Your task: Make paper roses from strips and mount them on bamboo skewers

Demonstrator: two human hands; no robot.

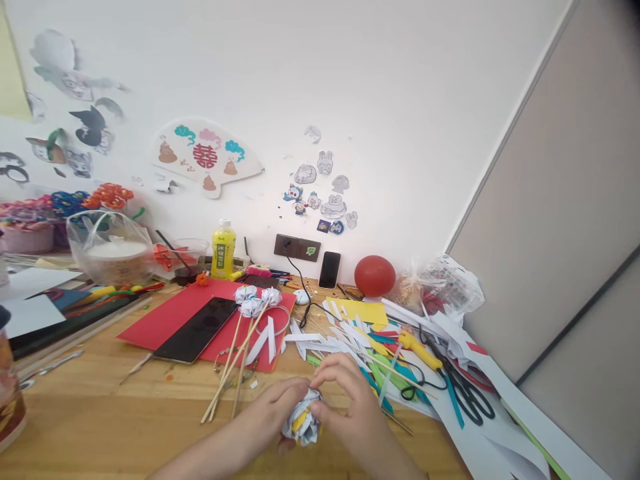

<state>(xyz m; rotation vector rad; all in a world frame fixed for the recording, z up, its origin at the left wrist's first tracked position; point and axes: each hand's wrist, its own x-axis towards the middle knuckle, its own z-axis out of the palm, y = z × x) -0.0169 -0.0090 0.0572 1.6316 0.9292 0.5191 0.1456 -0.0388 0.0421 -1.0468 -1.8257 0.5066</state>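
Note:
A white paper flower (309, 432) with yellow strips among its folded petals is held between both hands, low in the middle of the view. Curled around its left side is my left hand (270, 408), with a fingertip showing underneath. My right hand (353, 405) pinches the upper right edge with thumb and bent fingers. Just beyond lie several similar white paper flowers (254, 305) on thin wooden sticks (231, 370), resting across a black tablet-like slab (197, 330) and red paper (150, 325). Whether the held flower has a stick is hidden.
Paper strips (305, 343) in several colours, a yellow glue gun (420, 350) and black-handled scissors (470, 397) crowd the right side. Along the wall stand a yellow drink bottle (223, 250), a phone (329, 270) and a red balloon (375, 276). A cup (9, 393) stands at left.

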